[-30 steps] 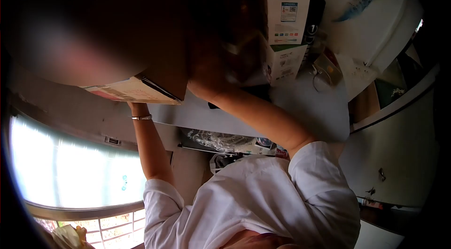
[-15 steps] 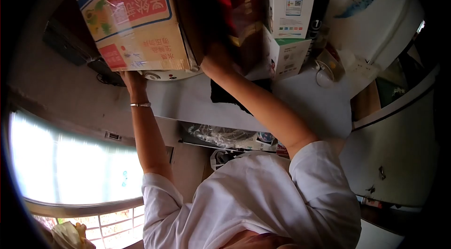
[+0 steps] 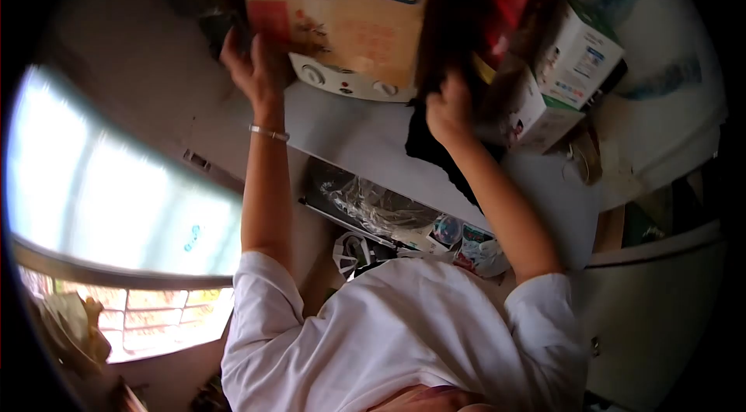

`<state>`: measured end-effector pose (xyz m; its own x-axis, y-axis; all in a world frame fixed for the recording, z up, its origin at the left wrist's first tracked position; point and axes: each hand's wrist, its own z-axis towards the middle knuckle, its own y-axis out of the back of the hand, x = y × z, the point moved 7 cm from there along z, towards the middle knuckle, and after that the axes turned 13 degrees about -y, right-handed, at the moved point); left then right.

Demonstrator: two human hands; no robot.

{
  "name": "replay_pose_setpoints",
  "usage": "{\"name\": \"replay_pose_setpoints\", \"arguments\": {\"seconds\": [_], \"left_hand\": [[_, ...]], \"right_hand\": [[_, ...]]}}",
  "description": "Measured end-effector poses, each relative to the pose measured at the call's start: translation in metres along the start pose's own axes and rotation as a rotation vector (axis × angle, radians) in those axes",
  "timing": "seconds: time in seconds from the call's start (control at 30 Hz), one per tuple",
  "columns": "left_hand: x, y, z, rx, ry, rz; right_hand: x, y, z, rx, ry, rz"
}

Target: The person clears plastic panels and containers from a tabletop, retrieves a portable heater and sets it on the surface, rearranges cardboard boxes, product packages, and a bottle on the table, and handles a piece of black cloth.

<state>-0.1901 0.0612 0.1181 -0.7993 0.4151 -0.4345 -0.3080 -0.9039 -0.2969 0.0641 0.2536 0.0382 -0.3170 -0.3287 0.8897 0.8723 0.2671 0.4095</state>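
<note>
A printed cardboard box [image 3: 342, 16] rests on a white appliance [image 3: 350, 86] with round knobs along its front. My left hand [image 3: 255, 78] is open beside the box's lower left corner, fingers apart; whether it touches the box is unclear. To the right of the appliance, my right hand [image 3: 451, 109] has its fingers curled in, over a black cloth [image 3: 423, 136]. Anything inside those fingers is hidden. Both hands are over or near the white tabletop [image 3: 342, 132].
White-and-green boxes [image 3: 579, 59] are stacked at the right, next to a dark red package [image 3: 505, 12]. Below the tabletop edge, an open drawer [image 3: 373, 206] holds clear plastic and small packages. A bright window [image 3: 116, 179] is on the left.
The view has swung, so the box and appliance appear farther right. My left hand has come away from beneath the box, and my right hand has left its right side.
</note>
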Motion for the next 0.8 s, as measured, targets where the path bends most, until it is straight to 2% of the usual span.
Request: {"name": "replay_pose_setpoints", "arguments": {"seconds": [0.03,0.07,0.1,0.13,0.2,0.23,0.3,0.33,0.43,0.6,0.67,0.77,0.8], "left_hand": [[0.011,-0.002,0.008,0.083,-0.094,0.120],[0.021,-0.008,0.008,0.138,0.015,0.046],[0.022,-0.016,0.011,0.162,-0.051,0.060],[0.028,-0.019,0.010,0.167,-0.064,0.063],[0.028,-0.020,0.005,0.222,-0.099,0.327],[0.017,-0.021,0.002,0.211,-0.090,0.432],[0.023,-0.016,-0.003,0.217,-0.022,0.444],[0.024,-0.014,-0.008,0.212,0.007,0.435],[0.027,-0.011,-0.011,0.212,0.043,0.443],[0.005,-0.013,-0.001,0.262,0.143,0.561],[0.006,-0.014,0.001,0.246,0.154,0.568],[0.015,-0.011,-0.001,0.345,0.231,0.622],[0.021,-0.010,-0.007,0.321,0.176,0.658]], "right_hand": [[0.011,0.010,-0.010,-0.069,0.277,0.239],[0.026,0.017,-0.019,-0.051,0.363,0.271],[0.048,0.026,-0.028,-0.039,0.449,0.307],[0.063,0.026,-0.032,0.004,0.473,0.357],[0.082,0.026,-0.032,0.023,0.512,0.385],[0.089,0.024,-0.029,0.056,0.510,0.376],[0.103,0.024,-0.024,0.117,0.504,0.353],[0.100,0.022,-0.025,0.068,0.392,0.147],[0.095,0.016,-0.027,-0.028,0.457,0.179],[0.108,0.021,-0.019,-0.087,0.343,0.021],[0.112,0.026,-0.015,-0.138,0.371,0.044],[0.119,0.025,-0.010,-0.180,0.431,-0.022],[0.123,0.024,-0.009,-0.191,0.440,-0.070]]}}
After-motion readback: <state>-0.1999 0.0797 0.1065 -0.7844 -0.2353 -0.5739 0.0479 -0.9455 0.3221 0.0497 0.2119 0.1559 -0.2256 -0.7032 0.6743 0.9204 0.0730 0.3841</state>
